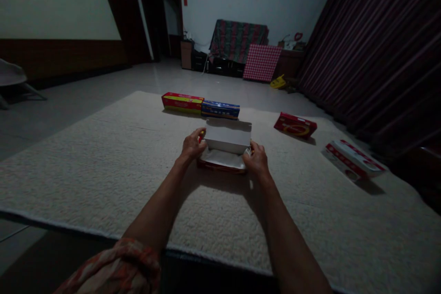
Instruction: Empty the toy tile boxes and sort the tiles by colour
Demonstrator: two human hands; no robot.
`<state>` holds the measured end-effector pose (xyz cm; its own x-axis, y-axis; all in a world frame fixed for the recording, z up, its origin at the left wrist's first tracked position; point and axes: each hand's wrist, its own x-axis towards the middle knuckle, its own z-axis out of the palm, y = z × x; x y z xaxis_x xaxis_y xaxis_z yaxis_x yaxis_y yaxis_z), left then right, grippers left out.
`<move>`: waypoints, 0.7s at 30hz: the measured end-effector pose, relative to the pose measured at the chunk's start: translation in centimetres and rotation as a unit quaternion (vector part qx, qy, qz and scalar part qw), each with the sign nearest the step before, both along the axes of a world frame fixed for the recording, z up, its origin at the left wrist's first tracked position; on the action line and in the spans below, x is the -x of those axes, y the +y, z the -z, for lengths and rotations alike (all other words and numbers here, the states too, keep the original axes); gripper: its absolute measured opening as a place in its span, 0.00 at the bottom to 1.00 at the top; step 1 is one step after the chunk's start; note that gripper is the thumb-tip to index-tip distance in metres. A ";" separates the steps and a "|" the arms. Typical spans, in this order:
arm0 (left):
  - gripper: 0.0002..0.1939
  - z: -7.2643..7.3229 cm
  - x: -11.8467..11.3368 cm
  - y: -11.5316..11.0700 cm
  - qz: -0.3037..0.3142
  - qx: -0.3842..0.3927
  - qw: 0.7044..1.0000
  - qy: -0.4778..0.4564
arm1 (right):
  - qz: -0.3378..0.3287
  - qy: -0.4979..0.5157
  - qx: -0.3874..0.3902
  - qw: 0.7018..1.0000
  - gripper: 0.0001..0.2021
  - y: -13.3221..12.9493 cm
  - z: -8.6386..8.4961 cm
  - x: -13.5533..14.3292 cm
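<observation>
In front of me, on a cream quilted cover, is a red cardboard box [222,168] with its lid raised, showing the pale inner side of the flap [229,134]. A whitish sheet or pouch [225,158] lies inside it. My left hand [193,144] grips the box's left end, thumb toward the opening and fingers curled behind. At the right end, my right hand [257,158] holds it the same way, with the thumb at the inner edge. Both hands are closed on the box; some fingertips are hidden behind the cardboard.
Beyond the open box, a red and yellow carton [182,103] and a blue carton [220,109] stand end to end. To the right are a dark red box [295,126] and a red and white box [353,160]. The cover's near edge [220,259] runs below my forearms.
</observation>
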<state>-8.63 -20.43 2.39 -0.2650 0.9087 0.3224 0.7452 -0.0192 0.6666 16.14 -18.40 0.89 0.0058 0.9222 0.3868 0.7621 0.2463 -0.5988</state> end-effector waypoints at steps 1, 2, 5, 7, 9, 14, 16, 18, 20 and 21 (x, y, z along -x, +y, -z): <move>0.30 0.2 0.3 0.1 0.010 -0.003 0.999 -0.030 | -0.010 0.028 0.004 1.000 0.26 0.2 0.1 -0.1; 0.31 0.4 0.6 0.2 0.021 -0.004 0.998 -0.056 | -0.020 0.054 0.009 0.998 0.27 0.4 0.2 -0.2; 0.32 0.9 1.6 0.4 0.035 -0.016 0.994 -0.105 | -0.039 0.120 0.012 0.992 0.26 0.6 0.4 -0.4; 0.31 1.0 2.1 0.4 0.017 -0.027 0.991 -0.129 | -0.041 0.153 0.009 0.987 0.26 0.6 0.5 -0.5; 0.25 0.9 2.6 0.3 -0.023 -0.035 0.989 -0.145 | -0.026 0.182 0.003 0.983 0.26 0.4 0.5 -0.6; 0.23 0.7 3.3 -0.2 -0.057 0.000 0.972 -0.228 | 0.060 0.250 -0.012 0.966 0.26 0.1 -0.6 -1.1; 0.25 0.4 3.4 -0.4 -0.040 0.002 0.953 -0.301 | 0.070 0.297 -0.018 0.952 0.26 0.0 -1.4 -1.3; 0.27 0.2 3.4 -0.5 -0.021 0.001 0.928 -0.372 | 0.051 0.353 -0.015 0.934 0.25 -0.2 -2.2 -1.4; 0.29 0.0 3.3 -0.6 0.009 0.018 0.900 -0.435 | 0.009 0.395 0.002 0.919 0.23 -0.3 -2.7 -1.3; 0.31 -0.1 3.3 -0.6 0.033 0.033 0.887 -0.458 | -0.014 0.401 0.013 0.916 0.23 -0.4 -2.8 -1.1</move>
<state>-11.90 -20.98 2.49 -0.3338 0.9410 -0.0562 -0.1123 0.0195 0.9935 17.28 -18.80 3.72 0.2541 0.9350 0.2476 0.0684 0.2380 -0.9689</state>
